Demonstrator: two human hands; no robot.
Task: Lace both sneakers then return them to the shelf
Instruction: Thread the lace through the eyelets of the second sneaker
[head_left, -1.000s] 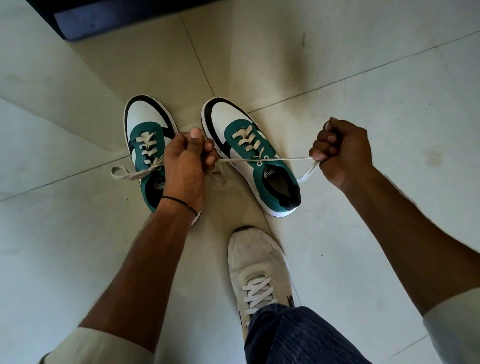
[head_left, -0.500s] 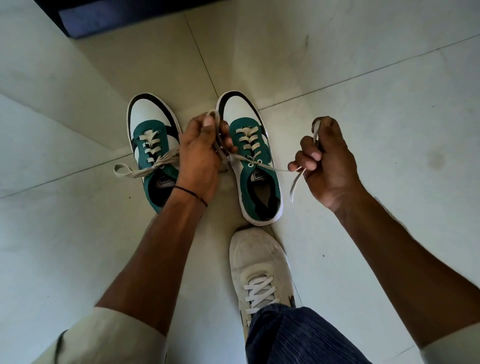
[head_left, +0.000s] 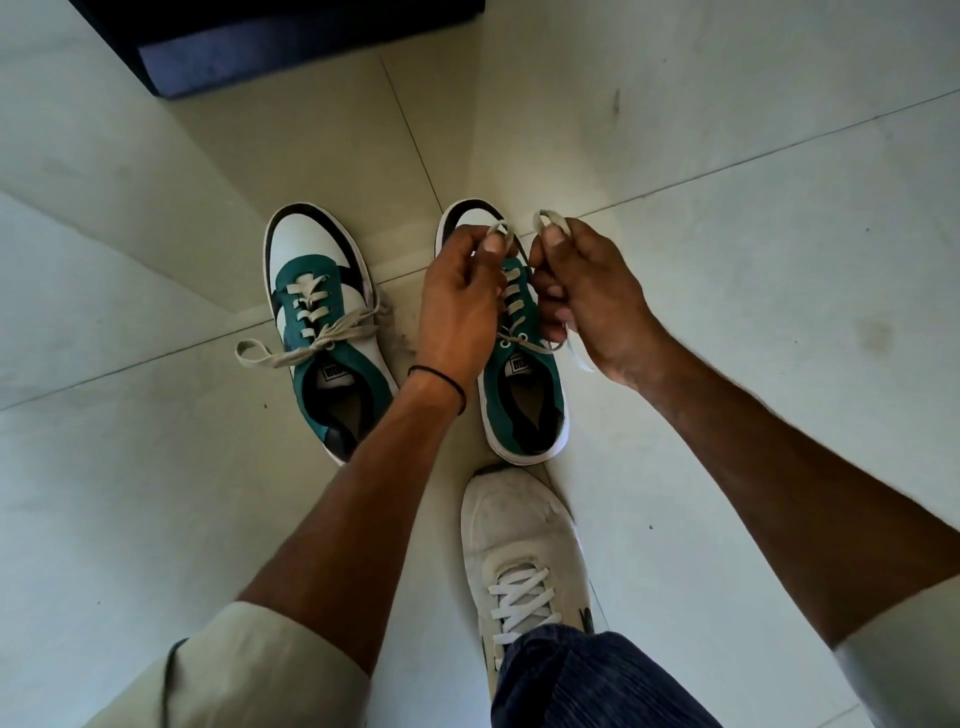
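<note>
1. Standing upright on the floor tiles (head_left: 779, 395), toe pointing away from the camera wearer: right-hand sneaker (head_left: 524, 395), green and white, laced through its eyelets, top ends not yet tied.
2. Raised above its toe: left lace loop (head_left: 501, 228), pinched between thumb and forefinger of the left hand (head_left: 457, 306); right lace loop (head_left: 553, 219), pinched likewise by the right hand (head_left: 587, 296). Remaining fingers of both hands curled inward; hands close together, no contact visible.
3. Hanging free below the right hand, beside the sneaker's outer edge: loose lace end (head_left: 577, 357).
4. Just to the left, separated by a narrow strip of tile: left-hand sneaker (head_left: 332, 338), laced, bow tied, one lace end trailing onto the floor at its left.
5. Nearly touching the heel of the right-hand sneaker: toe of a worn white shoe (head_left: 519, 540), on a foot, under a blue trouser leg (head_left: 587, 680).
6. Around the left wrist: thin black band (head_left: 441, 376); at the lower corners, pale sleeves (head_left: 249, 670).
7. Open tile to the left, to the right and beyond both toes; at the top edge, well apart from the sneakers: dark blue block (head_left: 291, 47), cut off by the frame.
</note>
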